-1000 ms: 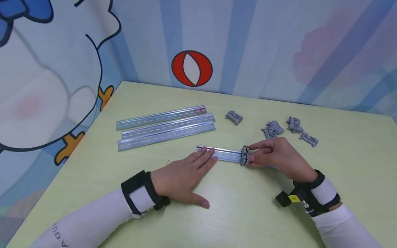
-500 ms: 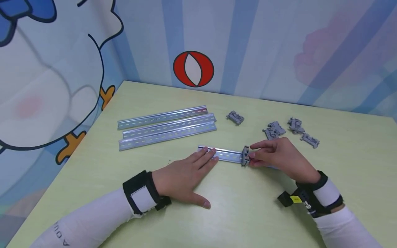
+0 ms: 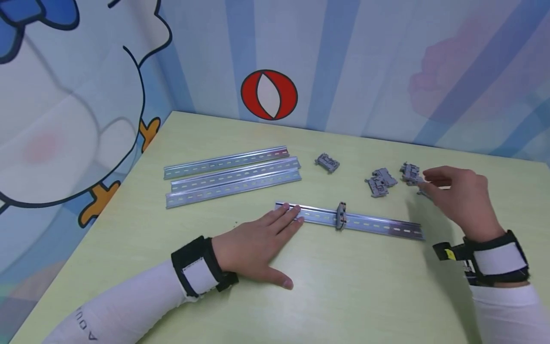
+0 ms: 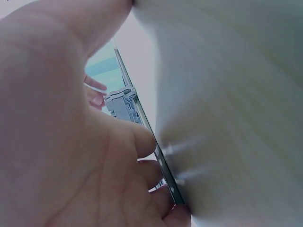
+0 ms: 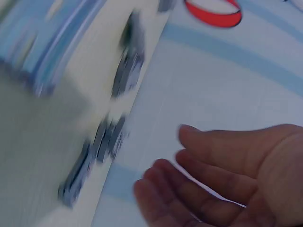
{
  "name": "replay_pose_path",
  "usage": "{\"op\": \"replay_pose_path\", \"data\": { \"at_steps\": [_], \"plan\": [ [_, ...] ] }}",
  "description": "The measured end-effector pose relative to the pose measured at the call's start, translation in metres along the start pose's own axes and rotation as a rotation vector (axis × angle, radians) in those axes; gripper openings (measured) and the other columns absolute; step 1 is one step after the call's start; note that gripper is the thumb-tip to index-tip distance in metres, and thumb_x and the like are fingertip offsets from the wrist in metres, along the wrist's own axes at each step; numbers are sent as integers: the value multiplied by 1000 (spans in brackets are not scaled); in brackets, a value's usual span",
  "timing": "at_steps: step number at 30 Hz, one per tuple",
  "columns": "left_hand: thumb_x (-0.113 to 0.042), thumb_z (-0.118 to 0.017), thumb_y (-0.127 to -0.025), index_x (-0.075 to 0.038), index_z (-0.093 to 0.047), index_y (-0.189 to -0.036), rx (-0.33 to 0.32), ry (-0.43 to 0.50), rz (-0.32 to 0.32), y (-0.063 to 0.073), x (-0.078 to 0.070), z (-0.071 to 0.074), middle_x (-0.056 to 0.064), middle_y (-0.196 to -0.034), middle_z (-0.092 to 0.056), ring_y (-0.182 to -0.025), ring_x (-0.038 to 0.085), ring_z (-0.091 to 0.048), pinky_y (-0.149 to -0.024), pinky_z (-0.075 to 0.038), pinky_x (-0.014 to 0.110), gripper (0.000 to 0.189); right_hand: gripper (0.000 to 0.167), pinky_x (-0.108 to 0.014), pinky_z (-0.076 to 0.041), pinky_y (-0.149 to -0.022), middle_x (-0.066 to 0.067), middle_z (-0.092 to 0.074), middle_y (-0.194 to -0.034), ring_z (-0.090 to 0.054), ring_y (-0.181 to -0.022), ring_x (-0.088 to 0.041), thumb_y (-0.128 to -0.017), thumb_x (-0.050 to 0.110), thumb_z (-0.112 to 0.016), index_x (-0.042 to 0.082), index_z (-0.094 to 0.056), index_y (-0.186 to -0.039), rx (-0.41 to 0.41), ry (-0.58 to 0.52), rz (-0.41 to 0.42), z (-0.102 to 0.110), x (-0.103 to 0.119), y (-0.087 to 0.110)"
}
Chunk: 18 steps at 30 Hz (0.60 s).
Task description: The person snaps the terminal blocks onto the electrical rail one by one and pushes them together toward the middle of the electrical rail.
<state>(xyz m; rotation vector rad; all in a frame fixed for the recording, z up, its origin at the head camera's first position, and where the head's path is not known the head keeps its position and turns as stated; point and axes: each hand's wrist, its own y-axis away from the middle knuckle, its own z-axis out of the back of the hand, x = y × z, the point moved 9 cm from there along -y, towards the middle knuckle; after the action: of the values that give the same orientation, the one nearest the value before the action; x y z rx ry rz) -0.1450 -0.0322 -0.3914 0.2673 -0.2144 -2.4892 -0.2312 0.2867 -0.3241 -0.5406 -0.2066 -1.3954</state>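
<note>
1. Right hand (image 3: 464, 198): loosely curved, thumb and fingers apart, pinching nothing I can see; it is the nearer hand to the loose blocks.
2. Ribbed grey plastic blocks, stacked (image 3: 410, 173): just left of the right fingertips, well apart from the left hand. This side-on gap governs the reach, I judge.
3. Grey plastic block, partly covered (image 3: 424, 193): beneath the right thumb; its long axis is unreadable from the head view.
4. Left hand (image 3: 258, 248): spread flat, fingertips on the rail's left end, thumb out over the table.
5. Slotted silver metal rail (image 3: 382, 226): long axis left to right, right end slanting nearer the person; left tip partly hidden by fingers.
6. Slim grey plastic block on the rail (image 3: 341, 216): upright, long axis crosswise, between the hands; whether it is latched, I cannot tell.
7. Right wrist view: blocks blurred, lower fingers cut off.
</note>
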Motion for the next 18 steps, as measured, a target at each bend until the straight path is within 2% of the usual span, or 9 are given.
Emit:
{"op": "replay_pose_path", "data": {
  "at_steps": [2,5,6,8,11,13,18],
  "plan": [
    [-80,-48,-80,-6,-4,-157,0,4,0,0,0,0,13,-163,5,-150,30,6,-120,-14,37,115,36,-38,-50,-64,-33,-66,-105,-64,-91,-46,-93,16,-64,-10,-64,-118,48,53,-28,0,-14,0],
    [-81,-47,-80,-6,-4,-157,-4,-1,-3,-1,1,-1,13,-164,5,-150,30,6,-120,-14,37,115,42,-54,-50,-70,-38,-61,-111,-59,-98,-49,-94,18,-62,-14,-59,-122,153,104,-95,-8,-36,-1],
    [-81,-47,-80,-6,-4,-157,-5,-1,-3,-2,1,-1,13,-164,5,-150,30,6,-120,-14,37,116,42,-55,-49,-70,-39,-60,-112,-57,-99,-50,-94,17,-62,-14,-58,-122,176,121,-110,-11,-42,-1],
    [-81,-47,-79,-7,-3,-157,-1,5,-1,-2,2,-2,12,-164,5,-150,29,6,-120,-14,37,116,42,-49,-49,-63,-39,-59,-109,-57,-92,-47,-92,15,-63,-14,-58,-122,212,148,-135,-17,-52,-2],
    [-82,-47,-79,-8,-4,-157,7,15,5,-2,2,-3,11,-164,5,-150,28,6,-120,-15,37,116,38,-37,-42,-52,-35,-61,-105,-55,-77,-37,-90,11,-65,-12,-61,-119,246,164,-151,-26,-60,-3],
    [-82,-47,-79,-9,-3,-157,14,19,9,-1,3,-4,10,-164,6,-150,28,7,-120,-15,37,116,35,-32,-37,-49,-33,-62,-102,-52,-71,-29,-88,9,-65,-11,-63,-117,248,167,-145,-30,-61,-3],
    [-82,-47,-79,-9,-3,-157,11,16,8,-1,3,-3,10,-164,6,-150,27,7,-120,-14,36,116,24,-38,-47,-54,-31,-67,-96,-60,-76,-34,-85,4,-69,-11,-69,-104,222,181,-115,-29,-56,-3]
  ]
}}
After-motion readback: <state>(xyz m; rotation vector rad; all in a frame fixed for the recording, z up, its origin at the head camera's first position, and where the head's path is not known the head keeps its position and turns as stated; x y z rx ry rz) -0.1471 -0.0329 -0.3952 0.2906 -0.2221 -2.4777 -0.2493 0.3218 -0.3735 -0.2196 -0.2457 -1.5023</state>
